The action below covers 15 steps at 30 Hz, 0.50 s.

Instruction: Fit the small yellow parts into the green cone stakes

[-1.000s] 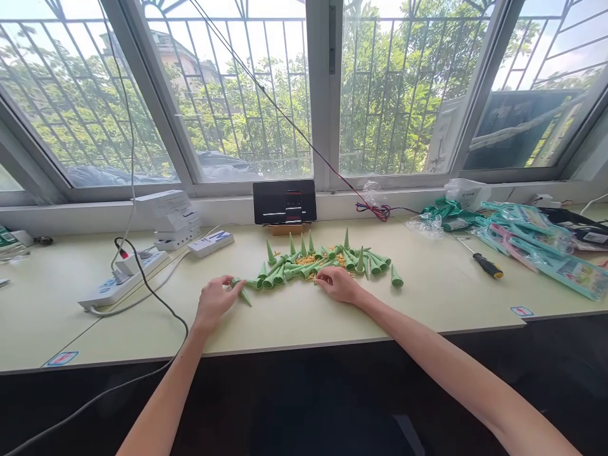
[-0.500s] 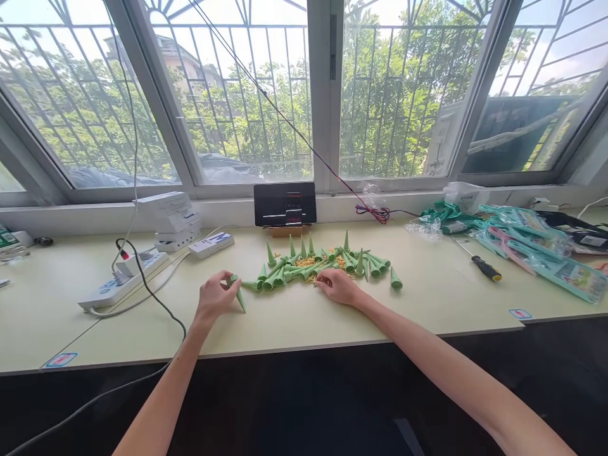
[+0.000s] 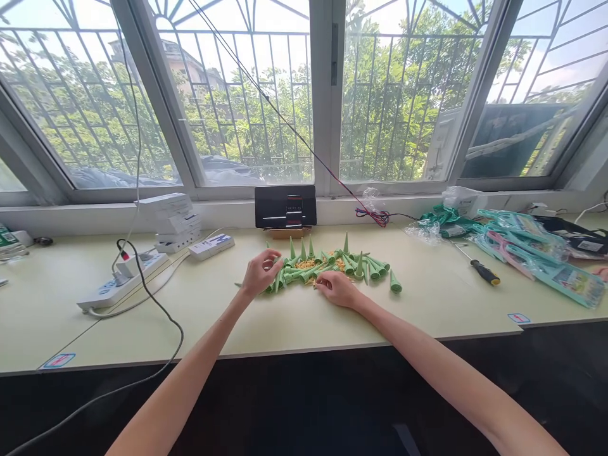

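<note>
A pile of green plastic cones (image 3: 332, 265) lies on the pale desk (image 3: 294, 316) in front of me, mixed with small yellow pieces (image 3: 308, 261); a few cones stand upright. My left hand (image 3: 259, 273) rests on the left end of the pile, with its fingers curled and pinching a green cone there. A thin green tip (image 3: 237, 284) pokes out beside its wrist. My right hand (image 3: 335, 289) sits at the pile's near edge, fingers bent down and closed over the yellow pieces; what they hold is hidden. One cone (image 3: 394, 283) lies apart at the right.
A black phone (image 3: 285, 206) leans against the window sill behind the pile. A power strip (image 3: 121, 282) with cables and stacked white boxes (image 3: 171, 218) are at the left. A screwdriver (image 3: 482, 271) and teal packets (image 3: 536, 247) lie at the right.
My left hand has moved right from the bare desk, where it held a single cone, onto the left end of the pile. My right hand has stayed put.
</note>
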Tool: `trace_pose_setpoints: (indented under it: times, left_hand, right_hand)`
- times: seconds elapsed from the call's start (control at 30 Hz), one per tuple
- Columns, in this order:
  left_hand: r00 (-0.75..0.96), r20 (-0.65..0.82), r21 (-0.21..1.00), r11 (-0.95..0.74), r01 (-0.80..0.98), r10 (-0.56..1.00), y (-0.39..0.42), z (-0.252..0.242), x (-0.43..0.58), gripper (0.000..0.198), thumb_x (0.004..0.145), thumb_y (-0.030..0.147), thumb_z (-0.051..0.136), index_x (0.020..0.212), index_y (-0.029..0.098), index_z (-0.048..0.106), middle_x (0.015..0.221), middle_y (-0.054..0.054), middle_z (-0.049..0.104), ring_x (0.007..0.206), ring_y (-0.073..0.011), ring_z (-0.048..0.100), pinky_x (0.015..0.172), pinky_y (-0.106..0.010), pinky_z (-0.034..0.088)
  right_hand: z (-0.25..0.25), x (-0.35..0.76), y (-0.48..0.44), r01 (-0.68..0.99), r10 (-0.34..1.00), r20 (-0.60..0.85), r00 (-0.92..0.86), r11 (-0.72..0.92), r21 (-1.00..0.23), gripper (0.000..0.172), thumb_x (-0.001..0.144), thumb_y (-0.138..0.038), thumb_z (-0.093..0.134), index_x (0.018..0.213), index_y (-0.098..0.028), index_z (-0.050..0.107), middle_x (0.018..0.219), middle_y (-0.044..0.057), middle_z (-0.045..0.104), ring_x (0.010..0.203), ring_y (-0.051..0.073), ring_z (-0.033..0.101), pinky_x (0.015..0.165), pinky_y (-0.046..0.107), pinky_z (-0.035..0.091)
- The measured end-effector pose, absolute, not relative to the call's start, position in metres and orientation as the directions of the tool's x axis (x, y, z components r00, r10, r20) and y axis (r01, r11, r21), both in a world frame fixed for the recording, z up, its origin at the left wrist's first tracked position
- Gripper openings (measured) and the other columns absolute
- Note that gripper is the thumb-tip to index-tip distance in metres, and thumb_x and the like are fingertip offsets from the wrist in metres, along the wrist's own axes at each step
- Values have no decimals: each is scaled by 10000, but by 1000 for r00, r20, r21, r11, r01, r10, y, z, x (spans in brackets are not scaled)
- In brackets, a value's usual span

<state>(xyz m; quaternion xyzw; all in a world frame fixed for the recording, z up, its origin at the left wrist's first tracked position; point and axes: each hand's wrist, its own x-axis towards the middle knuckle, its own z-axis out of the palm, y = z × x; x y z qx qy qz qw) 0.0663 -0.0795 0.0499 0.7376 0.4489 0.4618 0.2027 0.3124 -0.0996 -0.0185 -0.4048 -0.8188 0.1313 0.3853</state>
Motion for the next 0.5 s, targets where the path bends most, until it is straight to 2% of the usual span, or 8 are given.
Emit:
trace_pose_setpoints:
  times: [0.1,0.23,0.37,0.5]
  left_hand:
    - [214,519,729,-560,394,827,-72,41,85,334,804,442,594,1001,175,644,796,-27,631,579,-111,584,509,-210,484]
    - [272,467,801,-533,273,841,-73,24,107,318,804,447,621,898,149,678,751,-32,643,577,-122,603,495,-207,482]
    - [326,390,873,-458,167,861,-82,15,115,346,821,475,626,897,140,666,608,5,597,421,-112,558,410,-221,464]
    - [408,341,894,-426,138,847,-90,13,116,360,845,466,614,949,126,672,610,-17,635,494,-159,641,493,-260,540]
  right_hand:
    - [-18,312,-99,565,765,529,-368,635,-526,81,854,-181,585,787,-161,624,705,2,605,610,105,492,615,226,367]
    - [-15,313,-102,556,772,538,-340,626,-547,6,837,-168,580,832,-165,581,715,-7,597,591,100,485,616,229,376]
    - [-15,314,-104,516,775,541,-326,625,-585,174,842,-241,599,988,-180,525,777,-15,610,560,93,485,602,233,391]
    - [-15,314,-106,511,763,565,-315,638,-576,285,829,-319,642,1036,-190,495,810,-19,586,544,84,478,577,229,387]
